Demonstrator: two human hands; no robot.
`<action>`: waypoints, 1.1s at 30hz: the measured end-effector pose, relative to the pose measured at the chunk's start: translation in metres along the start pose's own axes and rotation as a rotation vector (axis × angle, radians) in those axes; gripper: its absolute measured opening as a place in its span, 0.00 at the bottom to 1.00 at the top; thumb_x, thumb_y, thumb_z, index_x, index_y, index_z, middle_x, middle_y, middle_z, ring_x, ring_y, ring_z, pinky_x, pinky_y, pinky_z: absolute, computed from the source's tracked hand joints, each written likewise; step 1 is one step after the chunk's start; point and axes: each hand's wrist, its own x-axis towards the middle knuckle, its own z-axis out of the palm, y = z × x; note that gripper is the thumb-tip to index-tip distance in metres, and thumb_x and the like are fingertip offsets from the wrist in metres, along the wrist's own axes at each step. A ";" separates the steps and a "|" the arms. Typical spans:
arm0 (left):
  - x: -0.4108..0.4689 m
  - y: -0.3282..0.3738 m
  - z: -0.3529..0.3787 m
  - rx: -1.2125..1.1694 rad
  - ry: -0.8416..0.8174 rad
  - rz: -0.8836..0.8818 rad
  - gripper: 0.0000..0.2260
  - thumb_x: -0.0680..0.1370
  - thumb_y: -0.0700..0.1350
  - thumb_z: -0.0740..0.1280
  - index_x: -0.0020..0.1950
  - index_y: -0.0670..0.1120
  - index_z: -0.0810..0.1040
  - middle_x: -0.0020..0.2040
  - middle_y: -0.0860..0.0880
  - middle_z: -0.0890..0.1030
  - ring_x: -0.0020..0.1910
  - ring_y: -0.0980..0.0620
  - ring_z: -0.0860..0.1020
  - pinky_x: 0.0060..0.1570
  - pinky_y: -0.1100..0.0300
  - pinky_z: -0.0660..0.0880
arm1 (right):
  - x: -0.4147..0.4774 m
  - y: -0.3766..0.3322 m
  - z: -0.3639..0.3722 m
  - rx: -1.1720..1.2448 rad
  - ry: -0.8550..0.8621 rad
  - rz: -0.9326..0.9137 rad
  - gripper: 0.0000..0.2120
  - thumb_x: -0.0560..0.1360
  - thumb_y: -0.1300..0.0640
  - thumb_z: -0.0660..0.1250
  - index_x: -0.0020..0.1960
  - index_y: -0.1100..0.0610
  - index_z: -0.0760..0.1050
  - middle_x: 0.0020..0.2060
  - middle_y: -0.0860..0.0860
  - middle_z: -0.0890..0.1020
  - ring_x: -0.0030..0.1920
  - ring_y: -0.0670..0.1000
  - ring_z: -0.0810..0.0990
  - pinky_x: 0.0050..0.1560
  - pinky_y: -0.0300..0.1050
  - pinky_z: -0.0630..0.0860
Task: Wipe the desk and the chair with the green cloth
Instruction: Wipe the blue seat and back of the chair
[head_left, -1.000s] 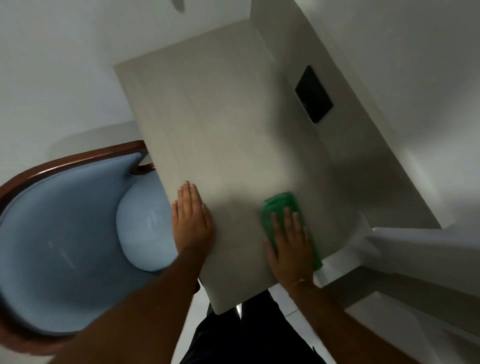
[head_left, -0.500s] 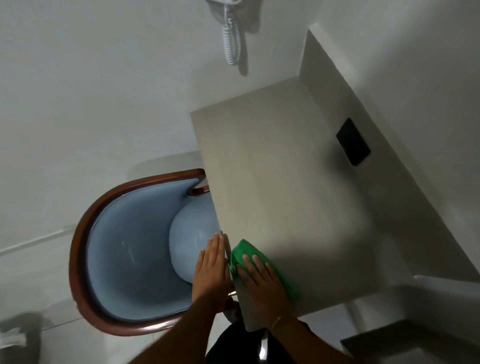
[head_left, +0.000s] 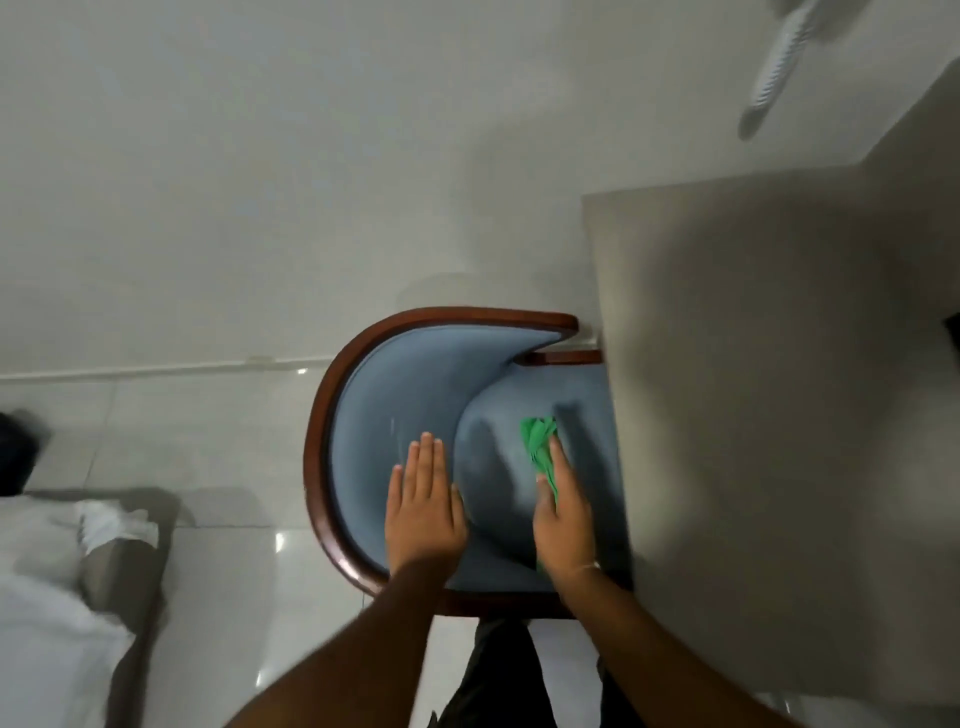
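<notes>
The chair (head_left: 395, 395) has blue padding and a dark wooden rim, and its seat is tucked partly under the pale grey desk (head_left: 779, 395) on the right. My right hand (head_left: 563, 512) presses the bunched green cloth (head_left: 540, 441) onto the blue seat, close to the desk's edge. Part of the cloth is hidden under that hand. My left hand (head_left: 423, 506) lies flat with fingers together on the padding where the seat meets the backrest, holding nothing.
A white wall stands behind the chair, with a coiled white cord (head_left: 774, 78) hanging at the top right. A bed with white linen (head_left: 57, 597) fills the lower left. Glossy floor tiles (head_left: 218, 545) lie between bed and chair.
Both hands left the desk top and came down onto the chair. The green cloth went with my right hand from the desk's edge to the seat. The view swung left.
</notes>
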 end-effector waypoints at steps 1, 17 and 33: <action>0.004 -0.023 0.000 0.013 0.009 -0.018 0.30 0.86 0.53 0.49 0.87 0.45 0.53 0.87 0.46 0.53 0.87 0.47 0.50 0.84 0.47 0.47 | 0.003 -0.012 0.022 0.053 -0.027 0.048 0.28 0.86 0.59 0.60 0.82 0.42 0.60 0.80 0.45 0.68 0.76 0.42 0.66 0.73 0.37 0.62; 0.076 -0.174 0.025 0.069 0.068 0.073 0.32 0.83 0.50 0.53 0.87 0.44 0.56 0.87 0.45 0.56 0.87 0.46 0.52 0.85 0.46 0.49 | 0.124 -0.066 0.286 0.332 -0.191 0.281 0.29 0.88 0.55 0.54 0.86 0.46 0.48 0.83 0.53 0.61 0.80 0.57 0.65 0.77 0.48 0.63; 0.075 -0.181 0.033 -0.095 0.109 0.089 0.40 0.75 0.51 0.59 0.87 0.47 0.54 0.88 0.49 0.54 0.87 0.50 0.49 0.85 0.47 0.47 | 0.028 0.115 0.212 -0.405 -0.830 0.335 0.32 0.84 0.36 0.51 0.85 0.44 0.50 0.84 0.49 0.58 0.82 0.55 0.62 0.83 0.54 0.58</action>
